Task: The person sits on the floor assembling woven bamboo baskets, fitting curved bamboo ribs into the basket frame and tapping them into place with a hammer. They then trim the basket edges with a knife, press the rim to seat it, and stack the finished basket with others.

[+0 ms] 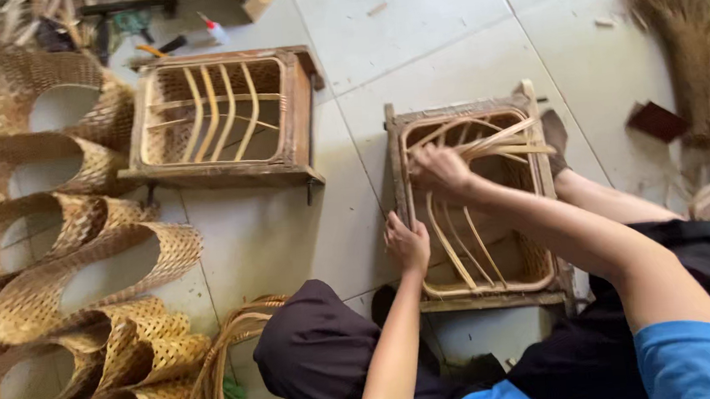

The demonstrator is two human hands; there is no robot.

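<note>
Right hand: our right hand (440,170) is closed on a bundle of cane strips (494,139), fingers pinched around their gathered near ends over the far-left inside of the wooden frame (405,221).
Left hand: our left hand (407,242) rests on the frame's left rail, fingers curled over the edge and gripping it; nothing else is in it.
Frame: it lies flat on the tiled floor (427,42) between our knees, open side up, with a woven lining inside and more strips curving along its bottom.
Key relation: the held strips run from our right fingers out to the right, long axis crossing the frame's far end toward its right rail; the free tips lie well apart from our left hand, so the right hand is the nearer one.
Nearby: a second frame (226,117) stands beside ours toward the floor's far-left side, woven baskets (63,248) pile along the left edge, loose cane (216,371) lies by our left knee, and a broom (682,5) sits at the far-right corner.
</note>
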